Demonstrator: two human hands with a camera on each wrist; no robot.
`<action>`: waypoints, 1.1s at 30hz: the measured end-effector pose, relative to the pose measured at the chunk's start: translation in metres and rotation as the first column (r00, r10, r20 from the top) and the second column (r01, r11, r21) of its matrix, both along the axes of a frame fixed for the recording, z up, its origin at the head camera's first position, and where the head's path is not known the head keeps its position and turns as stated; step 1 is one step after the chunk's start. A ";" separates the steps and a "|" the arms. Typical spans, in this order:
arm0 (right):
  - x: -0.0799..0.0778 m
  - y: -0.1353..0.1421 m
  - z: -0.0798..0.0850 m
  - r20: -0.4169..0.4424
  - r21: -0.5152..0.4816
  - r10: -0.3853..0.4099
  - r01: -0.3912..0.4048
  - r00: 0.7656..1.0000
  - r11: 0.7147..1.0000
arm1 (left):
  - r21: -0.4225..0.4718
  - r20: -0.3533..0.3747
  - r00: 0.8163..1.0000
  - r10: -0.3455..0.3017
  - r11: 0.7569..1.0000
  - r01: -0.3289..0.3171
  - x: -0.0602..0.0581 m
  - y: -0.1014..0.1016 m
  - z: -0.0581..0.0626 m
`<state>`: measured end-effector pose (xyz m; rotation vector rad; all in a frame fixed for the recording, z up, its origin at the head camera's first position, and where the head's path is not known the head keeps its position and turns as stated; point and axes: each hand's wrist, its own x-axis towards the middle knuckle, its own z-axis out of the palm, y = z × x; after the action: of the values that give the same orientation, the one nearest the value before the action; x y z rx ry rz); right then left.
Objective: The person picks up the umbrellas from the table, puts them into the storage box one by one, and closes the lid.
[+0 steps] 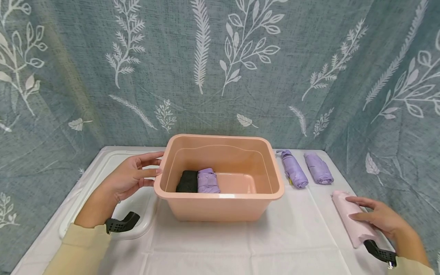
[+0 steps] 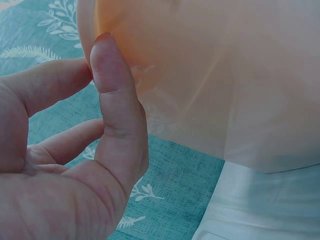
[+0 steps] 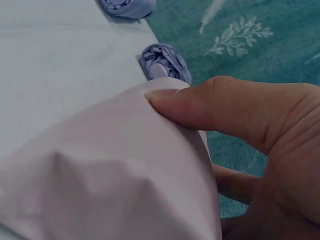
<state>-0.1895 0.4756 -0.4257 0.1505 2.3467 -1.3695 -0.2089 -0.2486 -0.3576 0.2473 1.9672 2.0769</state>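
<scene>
A peach plastic bin (image 1: pixel 220 208) stands mid-table with a black folded bundle (image 1: pixel 187 181) and a purple folded bundle (image 1: pixel 207 181) lying in its left part. My left hand (image 1: pixel 132 173) touches the bin's left rim with fairly straight fingers; the left wrist view shows the thumb (image 2: pixel 115 90) against the rim. At the table's right edge lies a smooth pink roll (image 1: pixel 354 219), its exact kind unclear. Across it, my right hand (image 1: pixel 381 217) grips its side, the thumb (image 3: pixel 185 105) on top and some fingers hidden behind it in the right wrist view.
Right of the bin lie a purple folded umbrella (image 1: pixel 293 169) with a strap and another purple roll (image 1: pixel 318 168). A white lid-like tray (image 1: pixel 137 225) lies flat under my left forearm. Patterned blue-green curtains (image 1: pixel 206 114) hang around the white-covered table (image 1: pixel 213 248).
</scene>
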 end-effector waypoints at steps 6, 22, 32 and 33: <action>-0.002 -0.005 -0.003 -0.011 0.002 -0.006 0.006 1.000 1.000 | -0.008 -0.003 1.000 0.001 1.000 -0.001 0.000 -0.002 -0.001; -0.005 -0.005 -0.003 -0.050 0.208 0.043 -0.032 0.998 0.978 | 0.039 -0.002 1.000 -0.011 0.999 0.011 0.001 0.002 -0.002; -0.005 -0.006 -0.001 -0.068 0.168 0.051 -0.039 0.996 0.985 | 0.032 0.001 1.000 -0.009 0.999 0.009 -0.001 0.001 -0.003; -0.005 -0.006 -0.001 -0.069 0.170 0.050 -0.038 0.996 0.985 | 0.030 0.002 1.000 -0.010 1.000 0.010 -0.001 0.001 -0.003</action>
<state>-0.1941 0.4696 -0.4269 0.0983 2.5108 -1.1733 -0.2099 -0.2477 -0.3605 0.2606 1.9312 2.1008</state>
